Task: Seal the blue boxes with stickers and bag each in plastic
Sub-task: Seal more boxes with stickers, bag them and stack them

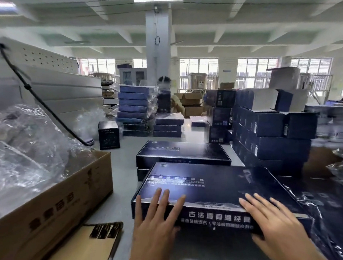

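Blue box (222,181) lies flat on the table (123,159), left hand (154,222) and right hand (278,224) spread open, gripping nothing, pressing its near edge, we judge to steady it for stickering

The left hand (154,226) and the right hand (278,226) are both bare, and so are the wrists and the short stretches of forearm that show at the bottom edge. The fingers (262,202) are long and slender, with short-trimmed nails that catch a little light at the tips. Blur softens the outlines, so finer marks cannot be made out.
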